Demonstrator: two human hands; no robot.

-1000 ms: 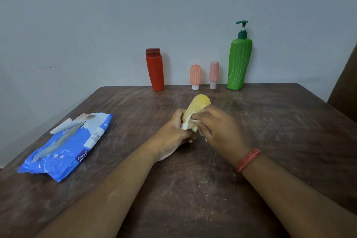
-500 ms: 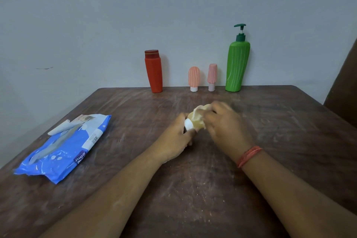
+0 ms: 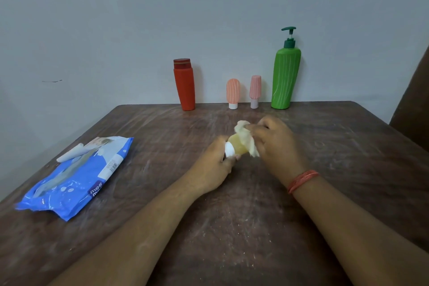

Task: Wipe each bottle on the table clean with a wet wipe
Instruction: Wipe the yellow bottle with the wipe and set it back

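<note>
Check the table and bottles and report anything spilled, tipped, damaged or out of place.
Nothing spilled or tipped. The red bottle, two small pink tubes and green pump bottle stand upright by the wall. The wooden table has pale streaks and specks. The wipes pack lies flat, flap open.

pump bottle point(image 3: 285, 81): green, pale stripes, dark green pump
tall bottle point(image 3: 184, 87): orange-red, darker cap
two small tubes point(image 3: 232, 92): pink, pale stripes
held bottle point(image 3: 236, 146): yellow, white cap
wipe point(image 3: 246, 138): cream
packet point(image 3: 76, 175): blue, white
table point(image 3: 232, 227): brown, scuffed
</note>
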